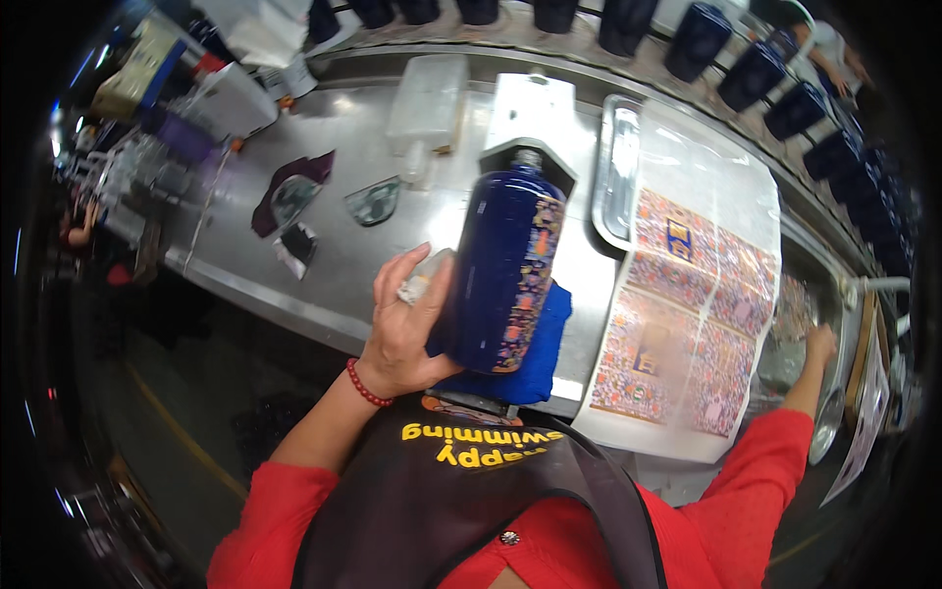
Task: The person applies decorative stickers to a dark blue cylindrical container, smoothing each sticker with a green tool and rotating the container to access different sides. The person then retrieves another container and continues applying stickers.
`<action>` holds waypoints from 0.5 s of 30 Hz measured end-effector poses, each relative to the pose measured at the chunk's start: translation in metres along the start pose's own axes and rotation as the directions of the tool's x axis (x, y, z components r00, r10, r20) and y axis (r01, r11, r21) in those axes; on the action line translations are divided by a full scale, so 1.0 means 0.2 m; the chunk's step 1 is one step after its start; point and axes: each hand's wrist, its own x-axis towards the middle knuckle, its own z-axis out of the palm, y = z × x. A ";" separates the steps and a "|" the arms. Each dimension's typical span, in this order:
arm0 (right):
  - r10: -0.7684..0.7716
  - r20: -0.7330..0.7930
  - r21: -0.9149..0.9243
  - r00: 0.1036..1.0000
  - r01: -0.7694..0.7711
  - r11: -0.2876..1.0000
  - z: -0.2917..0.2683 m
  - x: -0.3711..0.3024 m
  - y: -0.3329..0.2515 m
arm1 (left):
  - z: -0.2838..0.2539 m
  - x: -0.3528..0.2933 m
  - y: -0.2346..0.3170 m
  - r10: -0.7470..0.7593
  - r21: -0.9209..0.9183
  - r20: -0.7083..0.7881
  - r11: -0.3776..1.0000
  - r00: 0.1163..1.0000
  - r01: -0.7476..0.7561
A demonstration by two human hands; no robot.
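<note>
A glossy dark blue bottle point(491, 280) with a strip of colourful pattern down its right side lies tilted, its neck end at a white notched holder point(530, 113) and its base over a bright blue cloth point(551, 339). Against the bottle's left side rests my left hand point(400, 329), its fingers curled about a small whitish crumpled piece point(422, 282). Far to the right, my right hand point(822, 344) reaches over a metal basin point(834, 285) with its fingers closed. Beside that hand, a patterned sheet point(793, 306) shows in the basin; whether I pinch it is too small to tell.
Large patterned decal sheets point(687, 324) cover the table right of the bottle, beside a metal tray point(616, 177). On the left lie dark scraps point(289, 201) and a greenish piece point(373, 201). A clear plastic bottle point(429, 103) lies behind. Several blue bottles point(699, 41) line the back.
</note>
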 end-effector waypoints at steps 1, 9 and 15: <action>-0.075 -0.047 -0.012 0.996 0.075 0.997 -0.06 0.04 0.03 | -0.03 0.01 0.03 0.039 0.074 -0.008 0.997 0.999 -0.038; -0.443 -0.183 -0.188 0.878 0.411 0.892 -0.75 0.31 -0.04 | 0.11 0.00 0.14 0.102 0.158 -0.314 0.986 0.944 -0.054; -0.635 -0.327 -0.110 0.700 0.639 0.761 -1.24 0.14 -0.30 | 0.18 -0.08 0.07 0.012 -0.095 -0.331 0.994 0.944 -0.045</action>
